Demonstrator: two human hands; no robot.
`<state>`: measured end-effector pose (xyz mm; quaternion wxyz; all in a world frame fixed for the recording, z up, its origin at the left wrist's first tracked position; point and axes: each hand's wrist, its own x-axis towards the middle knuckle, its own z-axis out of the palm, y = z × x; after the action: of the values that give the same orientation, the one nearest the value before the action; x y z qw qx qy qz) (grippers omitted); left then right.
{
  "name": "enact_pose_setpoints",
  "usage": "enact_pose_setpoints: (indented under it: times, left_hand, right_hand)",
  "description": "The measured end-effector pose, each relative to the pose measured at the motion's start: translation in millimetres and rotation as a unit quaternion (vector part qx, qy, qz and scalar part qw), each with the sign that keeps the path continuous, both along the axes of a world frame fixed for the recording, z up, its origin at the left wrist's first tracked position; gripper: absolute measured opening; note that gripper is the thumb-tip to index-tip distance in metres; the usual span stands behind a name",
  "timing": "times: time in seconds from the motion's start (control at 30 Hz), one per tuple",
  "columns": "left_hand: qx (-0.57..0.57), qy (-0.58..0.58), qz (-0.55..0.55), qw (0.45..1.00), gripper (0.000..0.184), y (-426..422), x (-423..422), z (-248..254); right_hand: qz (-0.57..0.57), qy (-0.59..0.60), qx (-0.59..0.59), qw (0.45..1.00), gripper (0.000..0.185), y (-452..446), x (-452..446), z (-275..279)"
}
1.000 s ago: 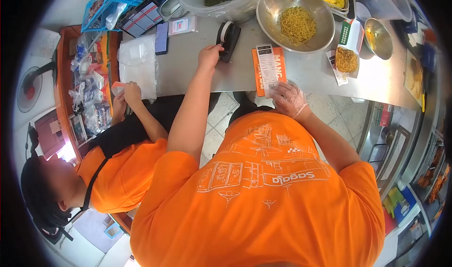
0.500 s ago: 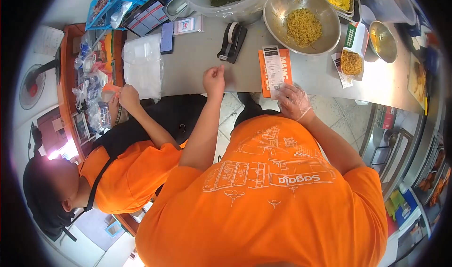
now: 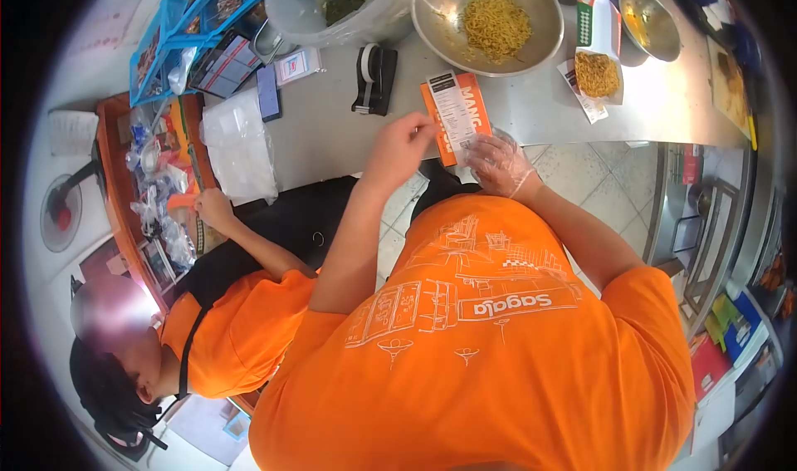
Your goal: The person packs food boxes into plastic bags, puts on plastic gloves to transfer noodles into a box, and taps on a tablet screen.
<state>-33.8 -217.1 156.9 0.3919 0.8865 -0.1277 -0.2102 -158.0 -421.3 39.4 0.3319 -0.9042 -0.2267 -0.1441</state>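
Note:
My left hand (image 3: 402, 153), bare, is beside the left edge of a flat orange packet (image 3: 471, 97), thumb and fingertips pinched together. Anything between them is too small to make out. In a clear plastic glove, my right hand (image 3: 501, 165) grips the lower end of the packet and the white printed receipt (image 3: 449, 107) lying on it, at the counter's front edge. A black tape dispenser (image 3: 375, 79) with a white roll stands behind my left hand. Behind the packet is a large steel bowl (image 3: 432, 35) of yellow noodles (image 3: 496, 26).
A co-worker (image 3: 241, 330) at the left holds something orange over a wooden shelf of plastic packs. On the steel counter (image 3: 324, 130) are plastic bags (image 3: 238, 143), a blue phone (image 3: 268, 93), an open noodle box (image 3: 597, 74) and a smaller bowl (image 3: 650, 24).
My left hand has moved from the tape dispenser to the right, up beside the packet. My right hand stays on the packet and receipt. The camera view has shifted.

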Motion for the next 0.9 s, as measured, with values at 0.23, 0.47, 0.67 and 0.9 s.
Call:
enact_pose_setpoints:
  times: [0.23, 0.47, 0.67, 0.9]
  left_hand:
    - [-0.110, 0.164, -0.029, 0.980, 0.026, -51.0, 13.0, 7.6]
    - [0.234, 0.030, -0.034, 0.971, 0.034, -63.6, 19.8, -47.5]
    - [0.275, 0.057, -0.041, 0.959, 0.034, -65.2, 25.2, -44.3]
    - [0.317, 0.039, -0.041, 0.947, 0.045, -54.6, 31.5, -40.7]
  right_hand:
    - [-0.018, -0.023, 0.009, 1.000, 0.043, 4.3, -3.4, -3.1]
    - [-0.023, -0.018, 0.016, 0.999, 0.041, 7.0, -3.7, -9.1]
    - [-0.044, -0.081, 0.006, 0.996, 0.047, -6.1, 12.3, 15.0]
    - [-0.027, 0.123, -0.153, 0.980, 0.059, -9.8, 40.2, 37.6]
